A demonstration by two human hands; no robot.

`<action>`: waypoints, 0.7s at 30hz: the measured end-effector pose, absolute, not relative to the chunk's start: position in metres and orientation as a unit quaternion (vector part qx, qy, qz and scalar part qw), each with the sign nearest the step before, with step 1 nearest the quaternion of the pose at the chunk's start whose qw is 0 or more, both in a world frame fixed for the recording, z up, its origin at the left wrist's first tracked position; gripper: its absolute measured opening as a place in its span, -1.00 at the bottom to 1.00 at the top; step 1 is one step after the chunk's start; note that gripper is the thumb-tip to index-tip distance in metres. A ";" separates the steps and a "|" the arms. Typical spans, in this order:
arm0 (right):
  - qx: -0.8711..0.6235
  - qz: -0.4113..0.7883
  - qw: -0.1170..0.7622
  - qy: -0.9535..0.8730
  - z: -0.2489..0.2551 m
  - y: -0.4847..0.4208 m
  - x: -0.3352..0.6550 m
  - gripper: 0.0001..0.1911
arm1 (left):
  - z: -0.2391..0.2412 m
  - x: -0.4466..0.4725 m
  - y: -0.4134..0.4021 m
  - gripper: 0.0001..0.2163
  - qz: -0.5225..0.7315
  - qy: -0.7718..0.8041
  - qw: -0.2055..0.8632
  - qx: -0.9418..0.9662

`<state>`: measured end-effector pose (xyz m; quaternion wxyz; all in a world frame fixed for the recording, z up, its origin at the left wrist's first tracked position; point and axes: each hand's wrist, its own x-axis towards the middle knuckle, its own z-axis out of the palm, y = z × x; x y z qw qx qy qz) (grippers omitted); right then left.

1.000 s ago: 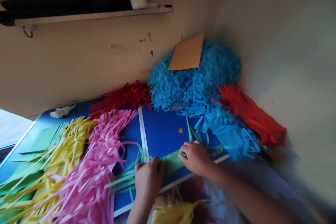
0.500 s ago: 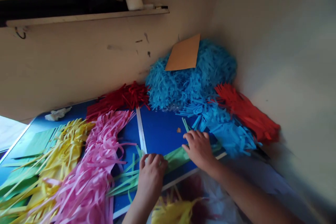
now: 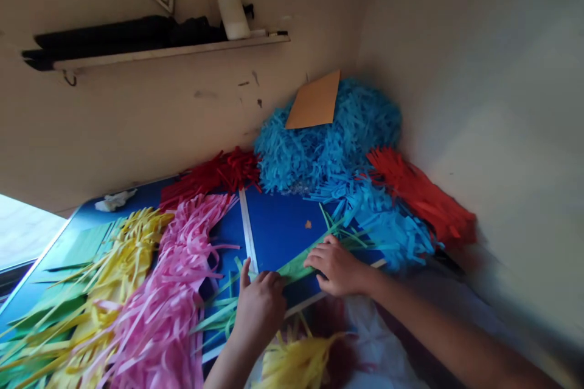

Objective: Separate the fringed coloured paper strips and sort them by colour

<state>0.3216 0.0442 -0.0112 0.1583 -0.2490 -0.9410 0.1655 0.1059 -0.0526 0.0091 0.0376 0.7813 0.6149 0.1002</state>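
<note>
A green fringed paper strip [image 3: 298, 265] lies on the blue table [image 3: 278, 225] between my two hands. My left hand [image 3: 261, 305] presses on its left end, fingers curled and one finger pointing up. My right hand [image 3: 336, 267] lies on its right part, fingers bent over the paper near loose green fringe ends [image 3: 347, 232]. Both hands pinch the strip against the table.
Piles of cut paper surround the spot: pink [image 3: 177, 279], yellow [image 3: 118, 267], red [image 3: 212, 173], a big blue heap [image 3: 328, 140] with an orange card [image 3: 314, 101] on it, red [image 3: 417, 194] by the right wall. A shelf [image 3: 168, 48] carries a white bottle [image 3: 231, 6].
My right hand drew back from the fringe ends toward me and closed on the green strip. The left hand stayed on its end. The view tilted up slightly.
</note>
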 end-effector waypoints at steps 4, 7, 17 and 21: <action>-0.231 0.141 0.157 -0.950 -0.015 0.052 0.317 -0.93 | 0.006 0.105 -0.054 -0.79 0.145 0.614 0.027 0.775; -0.229 0.147 0.170 -0.947 -0.016 0.056 0.314 -0.93 | 0.005 0.107 -0.057 -0.85 0.146 0.627 -0.002 0.766; -0.362 0.167 0.146 -0.906 -0.019 0.057 0.304 -0.86 | -0.015 0.083 -0.054 -0.70 0.175 0.691 0.029 0.700; -0.401 0.159 0.134 -0.892 -0.020 0.057 0.297 -0.85 | -0.011 0.089 -0.048 -0.65 0.132 0.723 -0.006 0.678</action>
